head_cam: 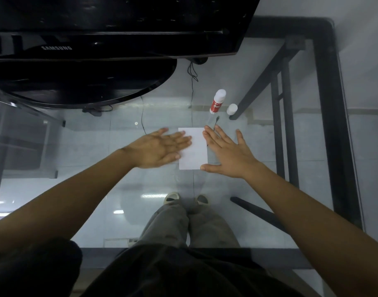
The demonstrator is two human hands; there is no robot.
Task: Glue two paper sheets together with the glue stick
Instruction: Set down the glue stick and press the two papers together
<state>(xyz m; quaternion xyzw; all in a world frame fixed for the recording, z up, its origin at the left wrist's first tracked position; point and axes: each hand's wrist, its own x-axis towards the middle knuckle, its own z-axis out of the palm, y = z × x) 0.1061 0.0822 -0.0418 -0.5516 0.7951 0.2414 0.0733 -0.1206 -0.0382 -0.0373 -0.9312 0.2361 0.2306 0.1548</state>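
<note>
Glass makes up the top of your desk, clear enough that the pale tiled floor, the black metal frame and your own grey trousers and shoes show through it. Toward the far left corner stands a black monitor on a rounded black base, with thin dark cables trailing down past it.

Near the middle of the desk lies the small white rectangular paper sheet, flat on the glass; from this view you cannot tell whether it is one sheet or two stacked. Your left hand lies flat over its left edge, fingers stretched out and close together, the tips reaching onto the paper. Your right hand rests flat just beside the right edge, fingers spread wide, thumb tip touching the near right corner of the sheet. Neither hand grips anything.

Farther back, toward the right side of the desk, the red-and-white glue stick stands tilted in the picture, well apart from both hands. Its small white round cap sits just beside it on the right.
</note>
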